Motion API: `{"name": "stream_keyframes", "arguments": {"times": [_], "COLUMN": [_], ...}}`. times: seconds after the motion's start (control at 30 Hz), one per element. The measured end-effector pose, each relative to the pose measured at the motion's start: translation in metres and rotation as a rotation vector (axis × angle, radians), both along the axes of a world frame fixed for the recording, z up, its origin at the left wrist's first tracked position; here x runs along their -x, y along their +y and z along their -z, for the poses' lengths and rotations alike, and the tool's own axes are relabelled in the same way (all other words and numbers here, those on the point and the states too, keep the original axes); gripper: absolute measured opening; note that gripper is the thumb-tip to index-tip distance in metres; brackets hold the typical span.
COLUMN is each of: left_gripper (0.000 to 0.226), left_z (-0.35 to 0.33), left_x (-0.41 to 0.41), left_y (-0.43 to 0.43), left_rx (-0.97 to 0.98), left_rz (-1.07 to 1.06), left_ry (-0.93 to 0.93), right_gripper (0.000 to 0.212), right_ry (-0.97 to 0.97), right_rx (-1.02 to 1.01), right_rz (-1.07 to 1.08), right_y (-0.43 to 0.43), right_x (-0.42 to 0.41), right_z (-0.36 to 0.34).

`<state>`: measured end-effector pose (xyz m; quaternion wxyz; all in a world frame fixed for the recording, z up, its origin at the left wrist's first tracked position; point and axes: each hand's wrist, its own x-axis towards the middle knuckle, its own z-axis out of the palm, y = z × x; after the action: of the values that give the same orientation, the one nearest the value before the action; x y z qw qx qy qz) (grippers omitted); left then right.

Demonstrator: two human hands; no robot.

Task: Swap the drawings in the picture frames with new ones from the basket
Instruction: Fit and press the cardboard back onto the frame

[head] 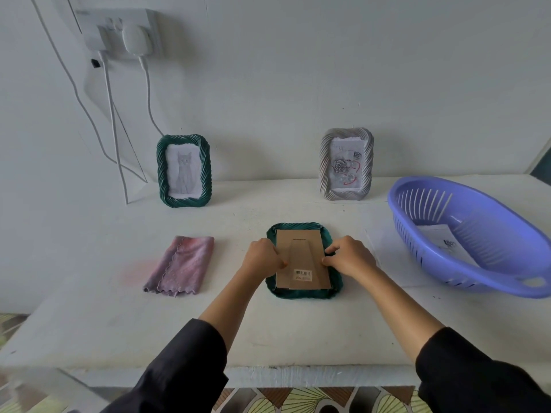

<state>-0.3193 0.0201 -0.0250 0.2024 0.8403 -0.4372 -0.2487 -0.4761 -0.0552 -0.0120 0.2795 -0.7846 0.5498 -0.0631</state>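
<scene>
A dark green picture frame (304,294) lies face down on the white table, its brown cardboard back (301,254) with a stand flap and a barcode sticker facing up. My left hand (262,256) has curled fingers at the back's left edge. My right hand (350,257) pinches at its right edge. Against the wall stand a second green frame (184,170) holding a cat drawing and a silver frame (346,164) with a rose drawing. The purple plastic basket (465,234) at the right holds a paper drawing (441,241).
A folded pink cloth (182,265) lies left of the face-down frame. A white sheet of paper (384,251) lies flat between the frame and the basket. White cables (114,135) hang from a wall socket at the upper left. The table's front edge (268,375) runs below my forearms.
</scene>
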Motion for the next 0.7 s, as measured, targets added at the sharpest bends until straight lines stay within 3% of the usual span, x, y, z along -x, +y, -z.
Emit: {"name": "stream_keyframes", "arguments": {"times": [0.1, 0.23, 0.47, 0.6, 0.7], "left_gripper": [0.016, 0.039, 0.019, 0.024, 0.014], "left_z": [-0.001, -0.006, -0.008, -0.005, -0.005], "left_x": [0.002, 0.0, -0.005, -0.005, -0.004], "left_y": [0.002, 0.009, 0.015, 0.015, 0.017], "left_rx": [0.007, 0.006, -0.042, -0.032, -0.036], "left_rz": [0.008, 0.065, 0.074, 0.067, 0.097], "left_ry": [0.009, -0.002, 0.04, 0.01, -0.059], "right_gripper": [0.025, 0.03, 0.043, 0.046, 0.039], "right_ry": [-0.047, -0.082, -0.092, -0.105, -0.082], "right_rx": [0.011, 0.031, -0.057, -0.013, 0.077], "right_rz": [0.001, -0.007, -0.09, -0.068, -0.061], "right_y": [-0.001, -0.001, -0.009, -0.01, -0.003], "right_x": [0.002, 0.005, 0.012, 0.011, 0.012], "right_z": [0.005, 0.012, 0.016, 0.024, 0.025]}}
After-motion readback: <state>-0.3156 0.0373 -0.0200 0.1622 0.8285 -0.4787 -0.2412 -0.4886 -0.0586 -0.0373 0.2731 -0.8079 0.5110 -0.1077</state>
